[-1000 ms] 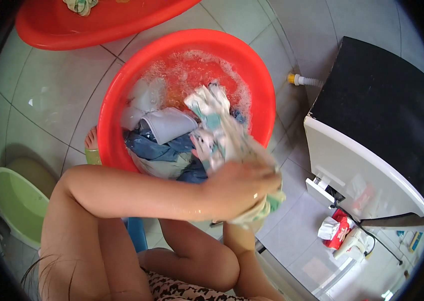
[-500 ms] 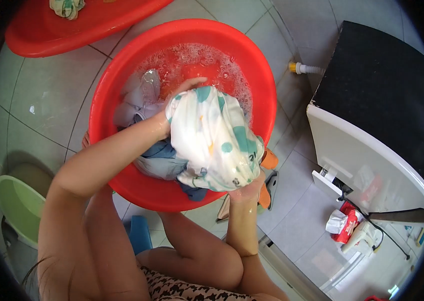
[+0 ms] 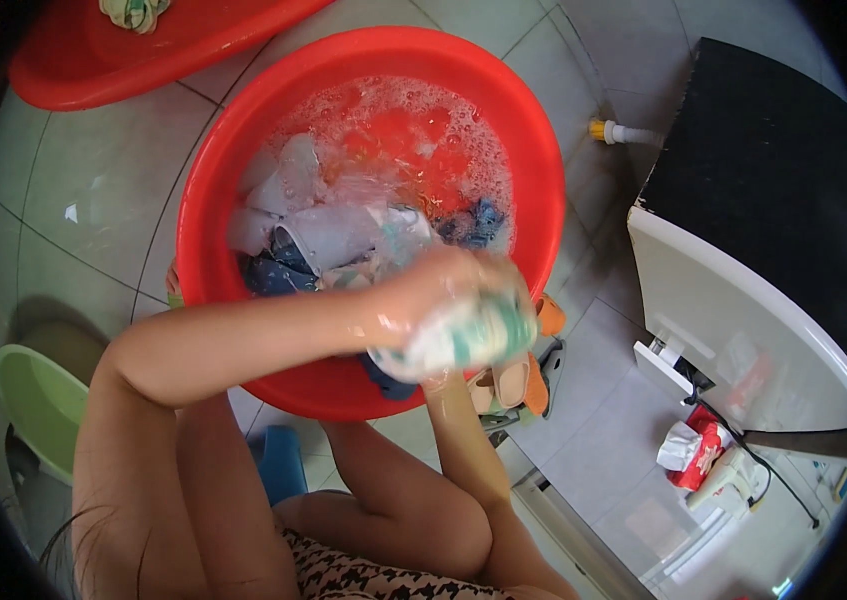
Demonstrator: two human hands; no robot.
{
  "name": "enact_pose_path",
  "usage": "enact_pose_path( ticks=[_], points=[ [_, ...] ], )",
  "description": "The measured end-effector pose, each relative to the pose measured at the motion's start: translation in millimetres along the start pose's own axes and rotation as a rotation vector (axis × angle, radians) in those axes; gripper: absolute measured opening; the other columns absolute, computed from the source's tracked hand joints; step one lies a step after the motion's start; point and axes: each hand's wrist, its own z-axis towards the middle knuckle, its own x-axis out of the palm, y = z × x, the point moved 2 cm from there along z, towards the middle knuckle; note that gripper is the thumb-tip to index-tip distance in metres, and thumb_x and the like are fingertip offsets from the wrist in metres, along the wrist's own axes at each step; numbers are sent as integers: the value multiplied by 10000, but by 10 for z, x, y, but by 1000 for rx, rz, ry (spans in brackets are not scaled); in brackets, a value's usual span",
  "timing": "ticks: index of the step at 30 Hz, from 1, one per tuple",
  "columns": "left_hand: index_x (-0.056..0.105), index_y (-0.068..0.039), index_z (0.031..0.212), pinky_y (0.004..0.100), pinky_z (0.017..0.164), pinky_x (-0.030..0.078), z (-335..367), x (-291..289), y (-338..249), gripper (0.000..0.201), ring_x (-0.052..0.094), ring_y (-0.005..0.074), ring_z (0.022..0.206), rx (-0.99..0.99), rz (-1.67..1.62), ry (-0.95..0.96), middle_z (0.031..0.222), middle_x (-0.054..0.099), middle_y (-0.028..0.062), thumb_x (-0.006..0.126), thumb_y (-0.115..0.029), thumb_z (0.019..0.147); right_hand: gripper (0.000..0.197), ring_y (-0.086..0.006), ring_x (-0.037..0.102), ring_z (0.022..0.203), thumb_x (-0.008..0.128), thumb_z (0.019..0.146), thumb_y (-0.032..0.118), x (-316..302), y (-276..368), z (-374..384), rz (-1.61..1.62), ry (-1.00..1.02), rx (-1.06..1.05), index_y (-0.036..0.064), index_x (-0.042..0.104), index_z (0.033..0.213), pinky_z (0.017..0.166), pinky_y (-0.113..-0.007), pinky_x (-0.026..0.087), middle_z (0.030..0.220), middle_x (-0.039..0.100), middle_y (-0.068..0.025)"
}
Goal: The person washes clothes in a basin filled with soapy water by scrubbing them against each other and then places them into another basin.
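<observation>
A wet white cloth with green spots (image 3: 468,335) is bunched between my hands over the near right part of a red basin (image 3: 211,180). My left hand (image 3: 443,285), blurred by motion, is closed over the top of the cloth. Below it, my right hand (image 3: 437,380) grips the cloth from the near side, its fingers mostly hidden by the fabric. Part of the cloth seems to trail toward the sudsy water (image 3: 393,125). Pale wet clothes (image 3: 328,235) and dark blue clothes (image 3: 278,272) lie in the basin, with another blue piece (image 3: 483,222) at its right.
Another red tub (image 3: 73,85) with a cloth (image 3: 135,12) stands at the far left. A green basin (image 3: 38,400) is at the left. Slippers (image 3: 511,385) lie right of the basin. A black-and-white appliance (image 3: 743,250), tissue pack (image 3: 693,450) and cable (image 3: 773,475) are farther right.
The spread cloth has been gathered into a smaller bunch. My left hand has moved right and nearer, from the cloth's far left edge onto its top. More of the clothes and water shows.
</observation>
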Motion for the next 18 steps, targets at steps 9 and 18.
enact_pose_path(
  ticks=[9,18],
  points=[
    [661,-79,994,355,850,475,-325,298,-279,273,612,285,948,277,294,-69,1077,592,93,643,-38,724,544,-326,516,1179,520,915,373,386,204,-146,37,-152,-289,14,435,1315,1006,-442,433,1282,517,-167],
    [604,-1,854,288,814,469,-176,-247,275,185,585,157,862,-179,-455,-348,855,596,105,559,-180,847,513,-302,581,1073,570,835,251,336,485,-642,-870,-198,-922,-31,481,1253,934,-431,476,1209,556,-192]
  ],
)
